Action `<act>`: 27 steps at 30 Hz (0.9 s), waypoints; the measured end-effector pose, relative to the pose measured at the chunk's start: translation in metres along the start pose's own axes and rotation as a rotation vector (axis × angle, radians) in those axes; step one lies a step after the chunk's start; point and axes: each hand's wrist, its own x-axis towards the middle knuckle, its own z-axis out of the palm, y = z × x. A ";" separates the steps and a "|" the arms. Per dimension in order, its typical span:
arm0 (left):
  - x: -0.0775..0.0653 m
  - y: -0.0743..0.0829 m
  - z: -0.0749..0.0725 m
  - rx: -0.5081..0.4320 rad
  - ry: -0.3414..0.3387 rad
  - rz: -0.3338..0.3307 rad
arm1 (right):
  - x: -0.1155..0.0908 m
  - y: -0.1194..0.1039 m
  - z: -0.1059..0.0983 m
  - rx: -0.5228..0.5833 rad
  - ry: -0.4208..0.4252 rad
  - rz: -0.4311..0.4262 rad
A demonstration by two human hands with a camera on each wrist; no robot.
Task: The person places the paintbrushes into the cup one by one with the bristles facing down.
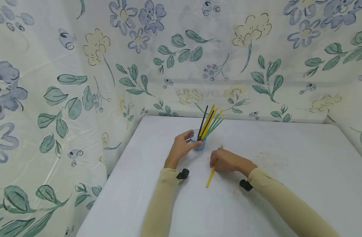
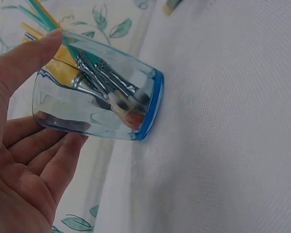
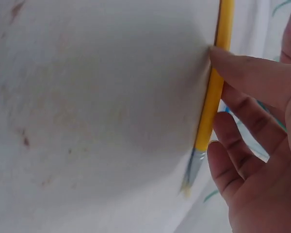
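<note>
My left hand (image 1: 181, 146) grips a clear cup with a blue base (image 2: 157, 104), thumb on one side and fingers on the other. Several paintbrushes (image 2: 119, 90) lean inside it, bristles down, with yellow, green and dark handles (image 1: 208, 123) sticking out of the top. To the right of the cup, my right hand (image 1: 228, 160) has its thumb and fingers on a yellow paintbrush (image 3: 213, 102). This brush lies low along the white tabletop, its pale bristle tip (image 3: 186, 188) pointing away from me and its handle end toward me.
The white table (image 1: 302, 197) carries faint brownish smudges (image 1: 269, 159) to the right of my right hand. A floral curtain (image 1: 169, 75) hangs behind the table's far edge and along its left side. Small black cameras (image 1: 183, 173) sit at both wrists.
</note>
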 end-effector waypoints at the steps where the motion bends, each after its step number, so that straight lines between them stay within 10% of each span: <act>1: 0.000 0.000 0.000 0.001 0.001 -0.002 | 0.000 0.000 -0.001 -0.005 -0.011 -0.001; 13: 0.004 0.002 0.003 0.013 0.005 -0.017 | -0.004 0.003 -0.005 -0.049 -0.087 0.023; 27: 0.007 0.001 0.006 0.023 0.022 -0.030 | -0.019 -0.003 -0.033 0.019 0.025 -0.113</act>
